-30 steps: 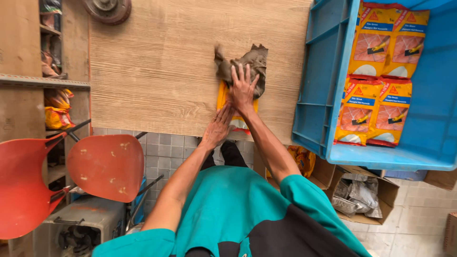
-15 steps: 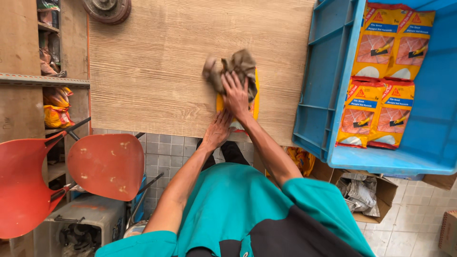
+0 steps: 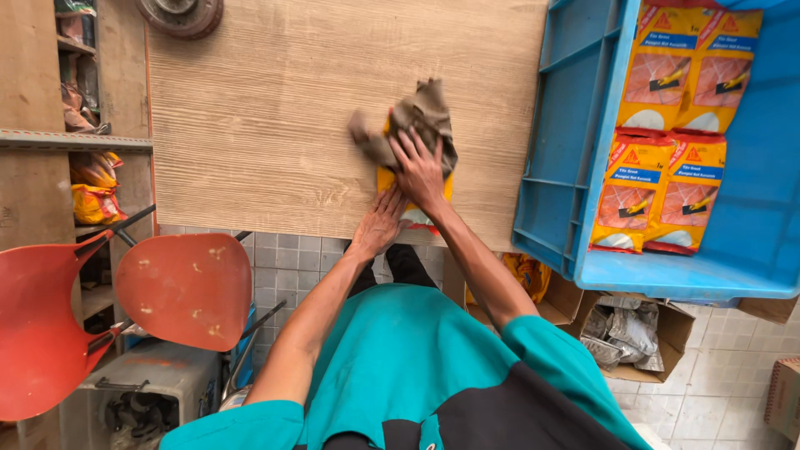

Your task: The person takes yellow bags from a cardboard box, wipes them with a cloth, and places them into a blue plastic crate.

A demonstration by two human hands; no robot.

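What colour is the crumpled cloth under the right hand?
Grey-brown cloth, seen in the head view.

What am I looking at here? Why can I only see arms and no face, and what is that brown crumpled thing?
The camera sits on a person's head and looks down, so you see only their arms and teal shirt. The right hand presses a brown rag onto a yellow packet lying on a wooden table. The left hand rests at the packet's near edge. A blue crate on the right holds four more yellow packets. Orange chairs stand below on the left.
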